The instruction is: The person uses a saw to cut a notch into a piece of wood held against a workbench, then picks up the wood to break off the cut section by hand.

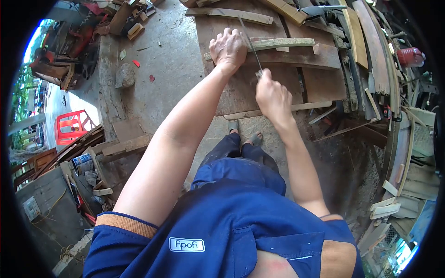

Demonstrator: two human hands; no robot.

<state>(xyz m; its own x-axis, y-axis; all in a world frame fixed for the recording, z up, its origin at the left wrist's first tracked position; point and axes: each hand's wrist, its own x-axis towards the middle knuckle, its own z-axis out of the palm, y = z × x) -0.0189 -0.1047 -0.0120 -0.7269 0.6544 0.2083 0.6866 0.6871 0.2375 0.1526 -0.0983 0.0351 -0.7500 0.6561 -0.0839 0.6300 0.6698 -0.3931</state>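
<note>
My left hand (228, 48) is closed over the left part of a narrow, slightly curved wooden strip (287, 42), pressing it on the bench. My right hand (274, 96) grips the near end of a handsaw, its handle mostly hidden in the fist. The saw's thin blade (252, 45) points away from me and crosses the strip just right of my left hand. Under the strip lies a thicker curved wooden piece (306, 59). Both rest on a brown wooden workbench (238, 95).
Another curved strip (232, 15) lies at the bench's far side. Stacked planks (371, 37) line the right, with a red plastic bottle (410, 57) among them. A red plastic stool (73, 127), a tin can (82, 163) and a stone (124, 75) are at left.
</note>
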